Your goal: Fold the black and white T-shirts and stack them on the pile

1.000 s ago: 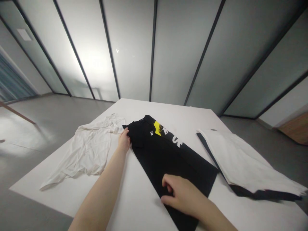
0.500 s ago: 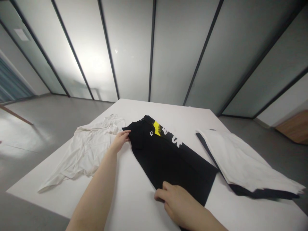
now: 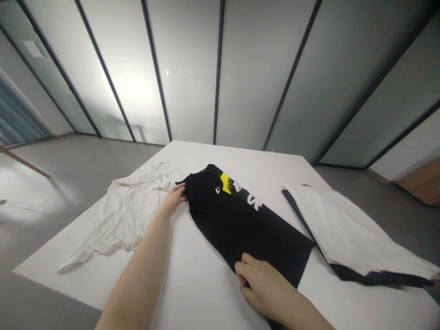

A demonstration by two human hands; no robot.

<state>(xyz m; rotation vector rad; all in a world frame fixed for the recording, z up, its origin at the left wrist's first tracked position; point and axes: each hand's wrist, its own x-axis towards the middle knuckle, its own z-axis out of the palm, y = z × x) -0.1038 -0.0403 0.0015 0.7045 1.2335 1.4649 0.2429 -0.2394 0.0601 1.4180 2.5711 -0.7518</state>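
Pinched fingers of the left hand (image 3: 173,200) grasp the far corner of a folded black garment with white lettering (image 3: 247,229), its long axis running diagonally toward the right hand (image 3: 264,288), whose grip on the near edge is unclear.

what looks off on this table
The white garment left of the black garment lies crumpled and unfolded, and the white-and-black cloth pile on the right seems to hang past the edge of the table.

A matt black cloth T-shirt (image 3: 247,224) and a creased white cloth garment (image 3: 120,211) lie on a smooth matt white tabletop (image 3: 220,156).
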